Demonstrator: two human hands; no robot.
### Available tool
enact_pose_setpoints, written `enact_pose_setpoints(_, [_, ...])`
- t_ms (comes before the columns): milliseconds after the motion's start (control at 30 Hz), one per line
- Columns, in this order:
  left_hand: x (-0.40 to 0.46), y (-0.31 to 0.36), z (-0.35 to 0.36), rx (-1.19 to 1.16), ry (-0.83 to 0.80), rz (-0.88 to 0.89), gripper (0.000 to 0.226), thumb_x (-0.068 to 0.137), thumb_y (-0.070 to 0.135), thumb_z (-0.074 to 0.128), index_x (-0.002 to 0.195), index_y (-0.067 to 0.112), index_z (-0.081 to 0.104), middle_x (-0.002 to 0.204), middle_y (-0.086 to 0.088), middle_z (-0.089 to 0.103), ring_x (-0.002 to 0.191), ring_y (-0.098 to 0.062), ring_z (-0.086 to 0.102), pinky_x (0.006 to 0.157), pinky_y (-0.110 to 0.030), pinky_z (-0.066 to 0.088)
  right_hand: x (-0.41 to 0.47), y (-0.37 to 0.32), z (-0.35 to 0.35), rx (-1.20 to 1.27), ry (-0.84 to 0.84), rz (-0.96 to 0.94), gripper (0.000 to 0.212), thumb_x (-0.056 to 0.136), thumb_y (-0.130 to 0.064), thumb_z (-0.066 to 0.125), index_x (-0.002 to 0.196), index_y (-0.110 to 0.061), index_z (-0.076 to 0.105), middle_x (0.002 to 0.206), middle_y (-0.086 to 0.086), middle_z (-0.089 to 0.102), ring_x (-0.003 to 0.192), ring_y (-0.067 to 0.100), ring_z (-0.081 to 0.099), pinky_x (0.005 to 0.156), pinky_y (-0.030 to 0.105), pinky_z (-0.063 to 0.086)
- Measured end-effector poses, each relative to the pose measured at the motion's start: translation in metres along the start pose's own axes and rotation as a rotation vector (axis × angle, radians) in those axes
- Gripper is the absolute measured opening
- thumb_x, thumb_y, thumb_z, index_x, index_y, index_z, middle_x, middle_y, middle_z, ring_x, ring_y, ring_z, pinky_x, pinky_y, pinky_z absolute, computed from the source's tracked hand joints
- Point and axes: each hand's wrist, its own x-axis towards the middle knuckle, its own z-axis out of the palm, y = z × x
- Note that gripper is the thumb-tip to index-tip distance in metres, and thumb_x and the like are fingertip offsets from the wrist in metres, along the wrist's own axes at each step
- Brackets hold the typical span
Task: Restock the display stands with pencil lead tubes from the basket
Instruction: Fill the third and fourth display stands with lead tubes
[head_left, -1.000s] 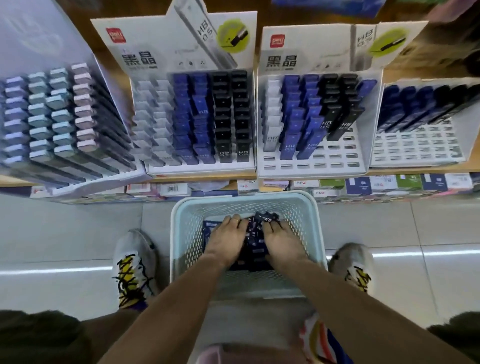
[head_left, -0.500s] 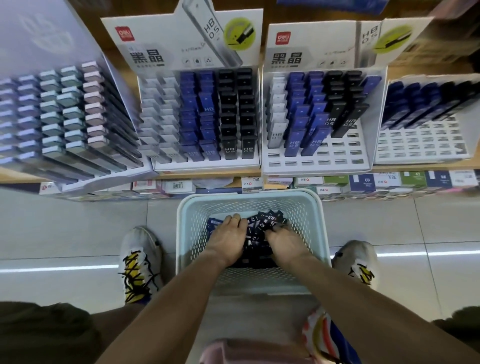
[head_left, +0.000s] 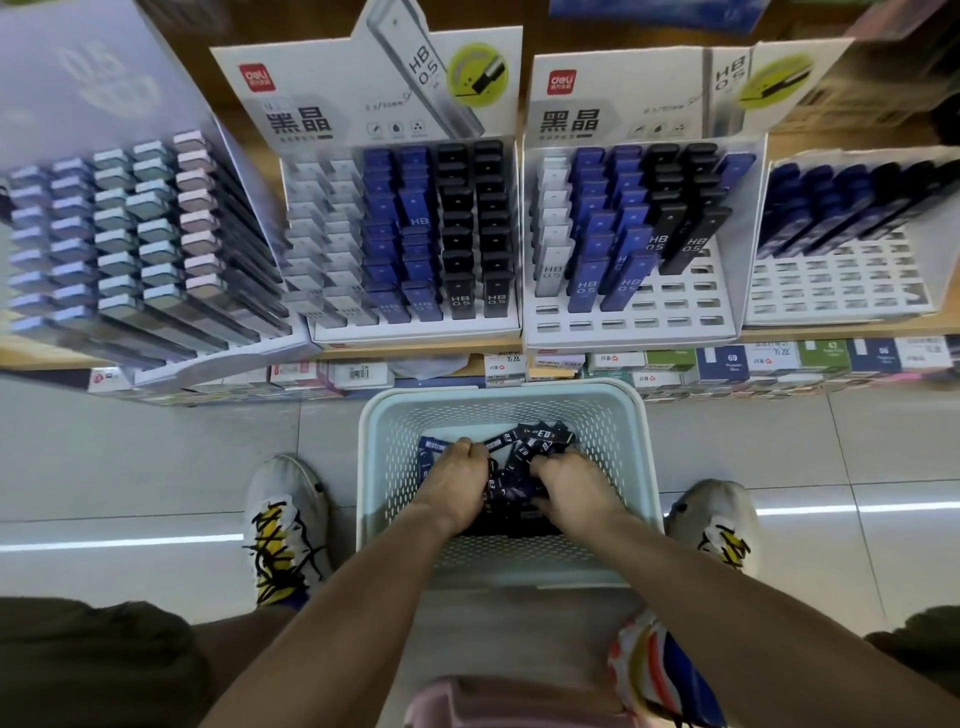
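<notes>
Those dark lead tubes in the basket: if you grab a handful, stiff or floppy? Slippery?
The lead tubes look like flat rigid cases, so probably stiff and light. Their glossy faces suggest they may slide against each other in a bunch. Both the left hand and right hand gather them in the basket; loose ones could slip out.

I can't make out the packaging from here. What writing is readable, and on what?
"deli", "黑晶", "HB 0.5": header card of the full display stand
Same three: header card of the half-empty display stand
"HB 0.5": black lead tubes
"69": blue box
Basket tubes: blurred.
</notes>
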Motion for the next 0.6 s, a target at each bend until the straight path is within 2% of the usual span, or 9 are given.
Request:
enact_pose_setpoints(67, [-0.002, 0.001, -0.007, -0.337, -0.005, -0.195, 0.028, 0.102, 0.011, 0.053, 0.130, 0.008, 0.053, 0.124, -0.012, 0.058, 0.111, -0.024, 0.057, 0.096, -0.034, 0.045, -0.001, -0.001, -0.002, 0.238, 0.070, 0.094, 0.018, 0.089, -0.027, 0.074, 0.103, -0.018, 0.067, 0.097, 0.003, 0.072, 0.091, 0.020, 0.066, 0.081, 0.030, 0.055])
enact_pose_setpoints(133, [-0.004, 0.008, -0.015, -0.841, -0.064, -0.396, 0.021, 0.102, 0.021, 0.058, 0.121, 0.013, 0.056, 0.109, -0.007, 0.066, 0.092, -0.021, 0.063, 0.082, -0.037, 0.051, -0.003, -0.004, -0.007, 0.575, 0.094, 0.191, 0.016, 0.082, -0.025, 0.082, 0.082, -0.027, 0.066, 0.082, -0.008, 0.071, 0.074, 0.009, 0.065, 0.067, 0.018, 0.052])
enact_pose_setpoints(167, [-0.008, 0.013, -0.020, -1.088, -0.103, -0.464, 0.018, 0.101, 0.022, 0.060, 0.117, 0.014, 0.056, 0.101, -0.005, 0.068, 0.085, -0.020, 0.065, 0.077, -0.036, 0.052, -0.004, -0.007, -0.011, 0.735, 0.085, 0.226, 0.019, 0.080, -0.023, 0.085, 0.079, -0.028, 0.066, 0.080, -0.010, 0.071, 0.074, 0.008, 0.065, 0.066, 0.015, 0.051])
enact_pose_setpoints(233, [-0.016, 0.025, -0.031, -1.359, -0.151, -0.498, 0.007, 0.103, 0.019, 0.056, 0.109, 0.017, 0.057, 0.095, -0.007, 0.069, 0.080, -0.020, 0.068, 0.072, -0.036, 0.056, -0.009, -0.013, -0.022, 0.958, 0.062, 0.280, 0.017, 0.076, -0.021, 0.088, 0.086, -0.021, 0.074, 0.085, -0.005, 0.076, 0.082, 0.013, 0.071, 0.074, 0.021, 0.056])
enact_pose_setpoints(333, [-0.033, 0.040, -0.045, -1.594, -0.192, -0.443, 0.015, 0.106, 0.019, 0.044, 0.112, 0.021, 0.057, 0.119, -0.012, 0.072, 0.103, -0.033, 0.071, 0.091, -0.051, 0.059, -0.020, -0.023, -0.042, 1.118, 0.036, 0.300, 0.026, 0.075, -0.015, 0.089, 0.098, -0.012, 0.076, 0.090, 0.004, 0.077, 0.083, 0.017, 0.073, 0.066, 0.023, 0.058])
enact_pose_setpoints(400, [-0.047, 0.051, -0.056, -1.719, -0.212, -0.390, 0.020, 0.108, 0.024, 0.039, 0.119, 0.020, 0.055, 0.125, -0.013, 0.071, 0.108, -0.037, 0.070, 0.097, -0.057, 0.055, -0.030, -0.026, -0.057, 1.106, 0.022, 0.280, 0.031, 0.073, -0.016, 0.090, 0.100, -0.014, 0.075, 0.091, 0.004, 0.078, 0.083, 0.016, 0.074, 0.066, 0.021, 0.058])
enact_pose_setpoints(533, [-0.076, 0.071, -0.082, -1.840, -0.241, -0.300, 0.043, 0.105, 0.036, 0.043, 0.135, 0.011, 0.060, 0.126, -0.016, 0.069, 0.105, -0.032, 0.070, 0.092, -0.049, 0.057, -0.057, -0.033, -0.086, 0.950, 0.056, 0.208, 0.026, 0.070, -0.016, 0.091, 0.090, -0.015, 0.075, 0.083, 0.002, 0.076, 0.069, 0.011, 0.072, 0.064, 0.022, 0.059])
enact_pose_setpoints(600, [-0.089, 0.084, -0.099, -1.834, -0.227, -0.246, 0.042, 0.103, 0.031, 0.046, 0.137, 0.010, 0.059, 0.126, -0.015, 0.070, 0.099, -0.028, 0.070, 0.089, -0.047, 0.058, -0.073, -0.039, -0.103, 0.874, 0.098, 0.145, 0.027, 0.069, -0.018, 0.092, 0.091, -0.021, 0.076, 0.081, -0.003, 0.076, 0.073, 0.009, 0.072, 0.071, 0.025, 0.061])
